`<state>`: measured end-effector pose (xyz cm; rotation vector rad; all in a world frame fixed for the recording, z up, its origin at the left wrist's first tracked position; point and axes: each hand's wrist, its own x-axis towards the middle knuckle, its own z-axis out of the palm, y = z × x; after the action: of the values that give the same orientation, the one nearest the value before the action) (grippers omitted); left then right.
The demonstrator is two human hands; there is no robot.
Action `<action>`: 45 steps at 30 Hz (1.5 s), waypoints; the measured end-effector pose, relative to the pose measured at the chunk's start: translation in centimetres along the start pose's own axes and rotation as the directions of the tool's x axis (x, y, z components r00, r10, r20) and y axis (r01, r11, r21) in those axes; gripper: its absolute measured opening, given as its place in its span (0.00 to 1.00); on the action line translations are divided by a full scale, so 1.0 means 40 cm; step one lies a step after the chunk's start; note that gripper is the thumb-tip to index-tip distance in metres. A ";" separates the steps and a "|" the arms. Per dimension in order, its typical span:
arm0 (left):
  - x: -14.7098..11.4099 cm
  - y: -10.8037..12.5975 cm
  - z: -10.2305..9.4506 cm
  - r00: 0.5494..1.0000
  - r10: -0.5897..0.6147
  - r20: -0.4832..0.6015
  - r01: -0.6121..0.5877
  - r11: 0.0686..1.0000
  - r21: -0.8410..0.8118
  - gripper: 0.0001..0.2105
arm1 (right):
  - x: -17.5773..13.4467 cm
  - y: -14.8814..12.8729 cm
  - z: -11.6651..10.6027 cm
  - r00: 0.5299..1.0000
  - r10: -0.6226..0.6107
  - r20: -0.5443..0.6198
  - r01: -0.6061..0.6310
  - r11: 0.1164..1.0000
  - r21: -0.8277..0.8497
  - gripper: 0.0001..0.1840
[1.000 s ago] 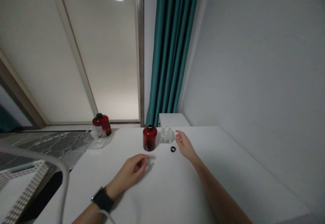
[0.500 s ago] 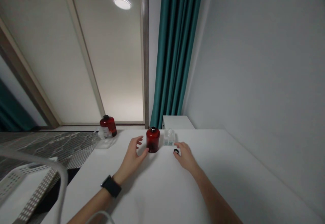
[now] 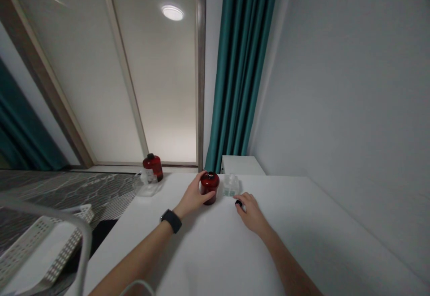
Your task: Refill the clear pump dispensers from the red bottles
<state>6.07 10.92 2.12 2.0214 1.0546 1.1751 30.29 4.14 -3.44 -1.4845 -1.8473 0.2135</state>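
Note:
A dark red, see-through bottle (image 3: 209,185) stands upright on the white table; a pale ring shows at its dark neck. My left hand (image 3: 194,200), with a black watch at the wrist, is around the bottle's left side, thumb across the front and fingers behind. Over the table to the right, my right hand (image 3: 251,213) pinches a small round black cap (image 3: 238,203) between thumb and fingers. Just beyond that hand sits a clear plastic container (image 3: 231,185) with greenish bits at its base.
A second red bottle (image 3: 153,167) with a black top stands at the table's far left corner, behind a clear plastic piece (image 3: 148,188). A white perforated basket (image 3: 55,260) lies lower left, near a curved white tube (image 3: 86,242). A white cabinet (image 3: 242,165) stands beyond the table.
My left hand has moved right and closed around the red bottle, having been open beside it. My right hand still holds the black cap, now turned differently. The view has shifted slightly.

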 end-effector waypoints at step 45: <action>-0.203 0.071 -0.013 0.893 0.449 -0.036 -0.450 0.893 -0.014 0.24 | 0.007 -0.318 0.015 0.903 -0.082 -0.422 0.274 0.866 0.418 0.03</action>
<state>4.11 2.58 1.00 2.3094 0.5906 1.4417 20.09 0.56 3.26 -0.9267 -1.4620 0.2323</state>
